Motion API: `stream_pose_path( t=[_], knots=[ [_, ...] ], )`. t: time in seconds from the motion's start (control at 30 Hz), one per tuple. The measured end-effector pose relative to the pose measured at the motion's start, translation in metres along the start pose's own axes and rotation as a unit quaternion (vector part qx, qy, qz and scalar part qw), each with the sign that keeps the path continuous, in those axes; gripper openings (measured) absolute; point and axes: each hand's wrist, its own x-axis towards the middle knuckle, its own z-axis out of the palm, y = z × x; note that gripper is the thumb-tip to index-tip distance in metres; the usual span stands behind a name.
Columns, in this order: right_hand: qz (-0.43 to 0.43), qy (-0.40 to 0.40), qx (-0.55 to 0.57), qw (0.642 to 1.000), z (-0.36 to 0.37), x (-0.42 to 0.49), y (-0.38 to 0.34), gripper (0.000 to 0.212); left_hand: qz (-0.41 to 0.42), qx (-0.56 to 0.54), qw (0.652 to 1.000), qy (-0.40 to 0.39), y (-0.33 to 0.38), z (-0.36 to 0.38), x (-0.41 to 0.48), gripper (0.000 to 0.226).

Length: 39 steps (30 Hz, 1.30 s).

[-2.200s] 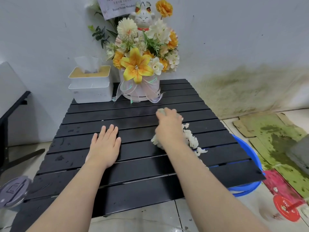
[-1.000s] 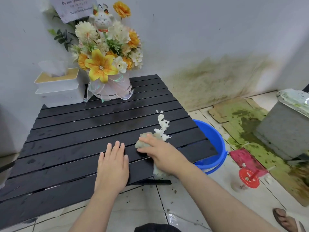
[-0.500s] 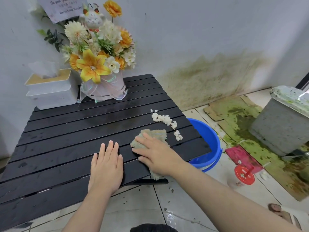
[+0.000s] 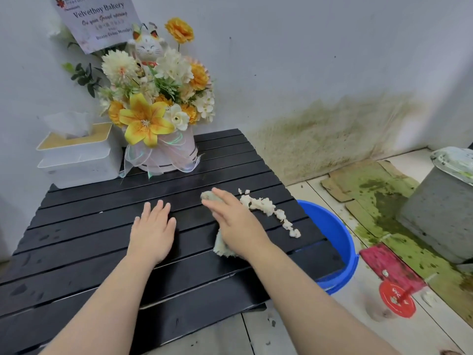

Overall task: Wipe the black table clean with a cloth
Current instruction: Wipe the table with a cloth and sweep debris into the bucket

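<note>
The black slatted table (image 4: 84, 254) fills the left and middle of the head view. My right hand (image 4: 236, 224) presses flat on a pale, greyish cloth (image 4: 221, 245), which shows past my fingertips and under my wrist. Just right of that hand, a curved line of white crumbs (image 4: 268, 210) lies on the slats near the table's right edge. My left hand (image 4: 153, 230) rests palm down on the table with its fingers apart, a little left of the cloth and holding nothing.
A flower arrangement with a cat figurine (image 4: 158, 108) and a white tissue box (image 4: 76, 155) stand at the table's back. A blue bucket (image 4: 332, 239) sits on the floor under the right edge. A grey block (image 4: 440, 213) and a red lid (image 4: 396, 298) lie further right.
My right hand has slid the cloth away from me and to the right, up against the crumbs. The crumbs now form a longer line nearer the right edge. The left hand stays flat.
</note>
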Motion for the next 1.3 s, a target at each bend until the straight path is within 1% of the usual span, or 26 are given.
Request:
stream_pose_path(
  t=[0.07,0.17,0.2,0.27,0.4,0.47,0.53,0.67,0.73,0.83,1.0,1.07,1.13,1.23,1.3],
  knots=[
    [0.006,-0.043,-0.052,0.998,0.03,0.014,-0.002,0.037,-0.01,0.027,0.999,-0.012,-0.001,0.011,0.007,0.052],
    [-0.011,-0.109,-0.177,0.978,0.046,0.029,0.005,0.037,-0.008,0.036,0.999,0.003,-0.002,0.018,0.009,0.052],
    [-0.015,-0.11,-0.192,0.975,0.045,0.033,0.01,0.037,-0.008,0.035,0.999,0.001,-0.003,0.018,0.008,0.052],
    [-0.002,-0.086,-0.208,0.974,0.036,0.041,0.024,0.037,-0.008,0.035,0.999,0.001,-0.004,0.018,0.009,0.052],
    [0.109,-0.039,-0.254,0.96,0.013,0.06,0.053,0.038,-0.005,0.035,0.999,0.003,-0.003,0.018,0.008,0.053],
    [0.155,-0.011,-0.236,0.959,0.009,0.067,0.048,0.038,-0.003,0.034,0.999,-0.001,-0.003,0.018,0.008,0.053],
    [0.161,-0.002,-0.221,0.962,0.014,0.07,0.031,0.038,-0.003,0.034,0.999,-0.003,-0.003,0.018,0.009,0.053],
    [0.054,-0.075,-0.224,0.97,0.052,0.056,0.0,0.039,-0.002,0.03,1.0,0.004,-0.004,0.02,0.009,0.053],
    [0.044,-0.075,-0.227,0.97,0.059,0.051,0.008,0.038,-0.002,0.03,1.0,0.006,-0.005,0.02,0.009,0.052],
    [0.075,-0.03,-0.226,0.971,0.042,0.06,0.034,0.037,-0.003,0.025,1.0,0.006,-0.005,0.02,0.009,0.052],
    [0.166,-0.005,-0.246,0.955,0.007,0.078,0.077,0.042,-0.008,0.021,1.0,0.005,-0.005,0.019,0.009,0.053],
    [0.195,0.008,-0.23,0.953,-0.009,0.081,0.081,0.049,-0.009,0.018,1.0,0.002,-0.004,0.019,0.009,0.053],
    [0.211,0.019,-0.183,0.96,-0.025,0.079,0.074,0.052,-0.01,0.016,1.0,-0.003,-0.003,0.018,0.009,0.052],
    [0.183,0.017,-0.15,0.971,-0.044,0.063,0.041,0.049,-0.008,-0.006,1.0,-0.019,-0.004,0.012,0.011,0.051],
    [0.135,-0.024,-0.164,0.977,-0.041,0.038,0.015,0.044,-0.009,-0.049,0.998,-0.034,-0.003,0.005,0.009,0.05]
  ],
)
